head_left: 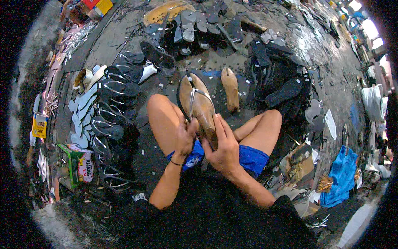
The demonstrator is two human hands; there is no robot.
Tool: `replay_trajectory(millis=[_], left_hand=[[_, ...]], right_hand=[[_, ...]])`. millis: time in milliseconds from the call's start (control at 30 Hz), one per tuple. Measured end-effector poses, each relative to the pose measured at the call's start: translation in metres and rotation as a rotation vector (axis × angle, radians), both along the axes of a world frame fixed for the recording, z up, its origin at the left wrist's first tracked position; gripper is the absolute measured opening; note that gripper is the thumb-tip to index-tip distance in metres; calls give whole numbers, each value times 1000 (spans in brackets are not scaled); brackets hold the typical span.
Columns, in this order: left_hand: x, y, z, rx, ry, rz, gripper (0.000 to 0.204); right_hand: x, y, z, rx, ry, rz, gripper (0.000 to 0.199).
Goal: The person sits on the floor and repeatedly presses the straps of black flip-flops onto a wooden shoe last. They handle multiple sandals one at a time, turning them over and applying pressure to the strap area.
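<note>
Above my lap is a wooden shoe last [202,107] with a thong sandal on it; the sandal's dark sole edge shows around the toe and its silver straps [193,96] cross the last. My right hand [224,146] is closed around the heel end from the right, fingers along the side and thumb near the heel. At the left edge, my left hand [185,137] is closed against the sandal, some of its fingers hidden. Just beyond, to the right, a second wooden last [230,89] lies bare on the floor.
A row of dark sandals with silver straps [114,87] runs down my left, beside pale grey sole pieces [84,111]. More soles [188,25] lie ahead, dark sandals [284,91] at right. A green-and-white carton [78,166] sits at left, blue cloth [340,176] at right.
</note>
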State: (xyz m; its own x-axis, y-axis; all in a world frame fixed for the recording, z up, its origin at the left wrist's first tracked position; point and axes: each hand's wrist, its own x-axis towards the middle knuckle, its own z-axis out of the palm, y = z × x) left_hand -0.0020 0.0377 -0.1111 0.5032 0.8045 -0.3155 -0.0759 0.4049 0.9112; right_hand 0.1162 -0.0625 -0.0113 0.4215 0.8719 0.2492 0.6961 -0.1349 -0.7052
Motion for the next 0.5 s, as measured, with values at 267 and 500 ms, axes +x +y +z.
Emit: replay_trajectory(millis=[267,500], left_hand=[[13,18,5,-51,-38,-82,102],[10,11,43,6,4,-123,107]], right_hand=[[21,-12,-2,-4,166,199,102],[16,-32,-6,-348,94,216,106]])
